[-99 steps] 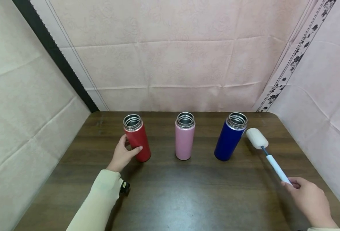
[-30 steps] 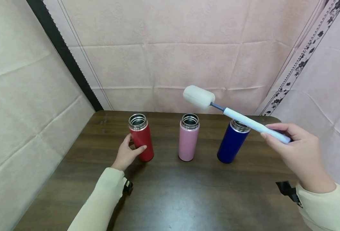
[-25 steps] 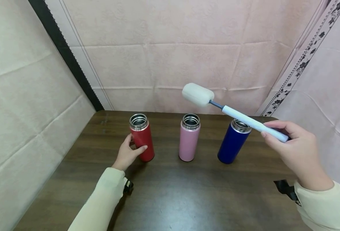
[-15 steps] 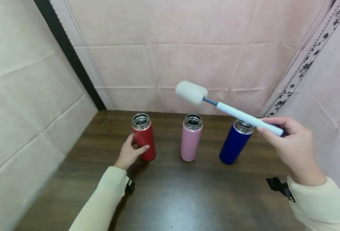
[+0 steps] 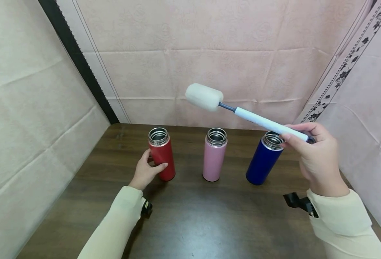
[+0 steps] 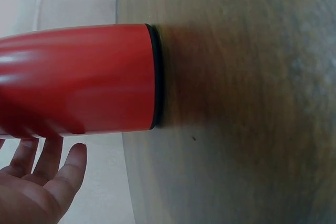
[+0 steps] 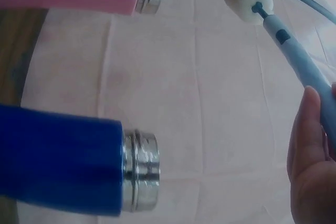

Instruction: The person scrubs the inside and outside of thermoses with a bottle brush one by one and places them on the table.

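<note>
The left hand [image 5: 146, 170] grips the red bottle [image 5: 163, 158] between thumb and fingers; the bottle stands uncapped on the table at left. In the left wrist view its fingers [image 6: 51, 161] lie against the side of the red bottle [image 6: 84, 80]. Above the blue bottle [image 5: 262, 162], the right hand [image 5: 318, 154] pinches the light blue handle [image 5: 261, 121] of a brush with a white sponge head [image 5: 204, 97]. That head is raised above and between the red and pink bottles. The pink bottle [image 5: 214, 160] stands upright, open at the top, in the middle.
A brown wooden table [image 5: 197, 223] carries the three bottles. Pale cloth [image 5: 216, 43] hangs behind it and along both sides, the right one with a black floral border [image 5: 342, 75]. Black straps show at both wrists.
The right hand has lifted the brush from beside the blue bottle and carried it up and leftward. The left hand keeps its hold on the red bottle; the head view has shifted slightly.
</note>
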